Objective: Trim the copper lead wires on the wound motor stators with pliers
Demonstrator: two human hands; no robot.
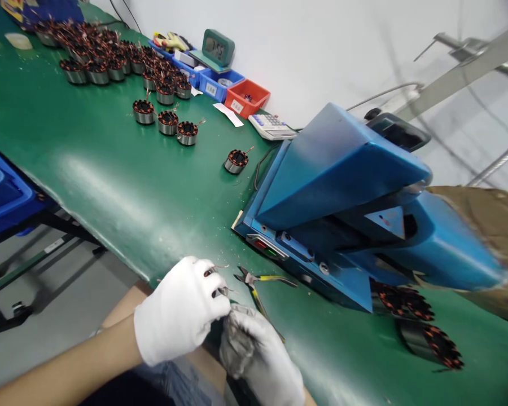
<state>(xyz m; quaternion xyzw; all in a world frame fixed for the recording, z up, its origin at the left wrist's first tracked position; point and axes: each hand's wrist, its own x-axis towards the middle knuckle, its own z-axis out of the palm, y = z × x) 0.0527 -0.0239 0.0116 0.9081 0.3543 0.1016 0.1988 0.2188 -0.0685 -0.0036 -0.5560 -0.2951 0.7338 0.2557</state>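
Note:
My left hand (pixel 180 310), in a white glove, is curled around a motor stator (pixel 222 291). Only small dark bits of it and thin wire ends show between the fingers. My right hand (pixel 258 352) wears a glove with grey-stained fingers. Its fingers are closed in a pinch right beside the left fingertips, and whatever they grip is hidden. Just beyond both hands, diagonal cutters (pixel 256 279) with yellow-and-black handles lie spread on the green table (pixel 122 186).
A blue machine (pixel 322 186) stands on the right, with several stators (pixel 432 341) beside it. One stator (pixel 236 161) sits alone behind; many more (pixel 97 70) crowd the far left. Along the wall are a calculator (pixel 273 127), a red bin (pixel 248 97) and a clock (pixel 218 48).

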